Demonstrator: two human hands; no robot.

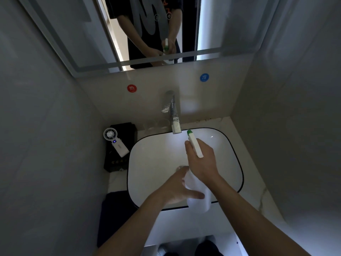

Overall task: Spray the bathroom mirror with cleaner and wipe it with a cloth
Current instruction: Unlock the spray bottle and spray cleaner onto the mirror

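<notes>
Head view, washbasin alcove. A translucent white plastic spray bottle with a white trigger head and green nozzle is held over the white rounded ceramic basin with a thin black rim, near its middle. The right hand is clamped round the neck and trigger head, so the nozzle is aimed far, toward the tap wall. The bottle's body is held between thumb and fingers of the left hand, apparently to steady it while the head is gripped or adjusted. Any drips would be caught by the basin below.

The large wall mirror with a frosted border strip is mounted on the far wall above; no spray marks can be made out on it, so the spraying step is judged not yet done. A dark blue folded cloth lies on the counter at near left, within reach for wiping.

2 round stickers are fixed above the chrome tap: a red one at left reading "热" and a blue one at right reading "冷". A small white handheld fan rests on a black tray at far left; its label is too small to read.
</notes>
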